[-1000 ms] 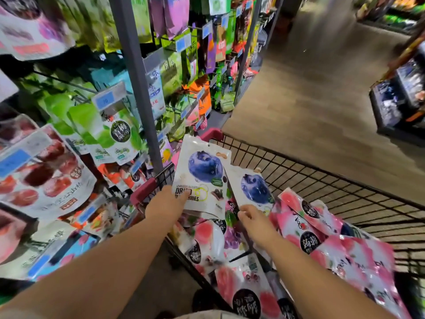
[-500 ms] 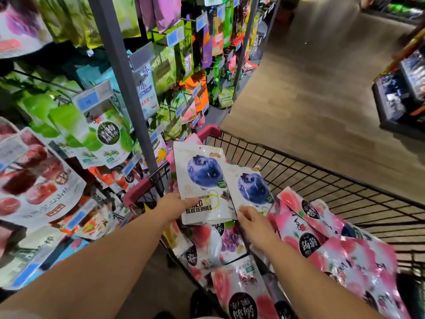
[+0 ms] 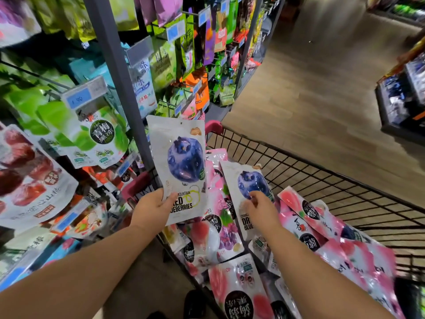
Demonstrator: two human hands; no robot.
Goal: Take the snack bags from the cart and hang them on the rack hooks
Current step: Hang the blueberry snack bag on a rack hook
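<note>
Left hand, right hand — bare forearms

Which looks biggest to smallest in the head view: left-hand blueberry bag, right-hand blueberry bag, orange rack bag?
1. Left-hand blueberry bag
2. Right-hand blueberry bag
3. Orange rack bag; it hangs farther away, so its real size is unsure.

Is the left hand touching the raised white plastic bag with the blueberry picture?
Touching. The head view shows the left hand gripping the raised white plastic blueberry bag at its lower left corner, thumb across the front.
</note>
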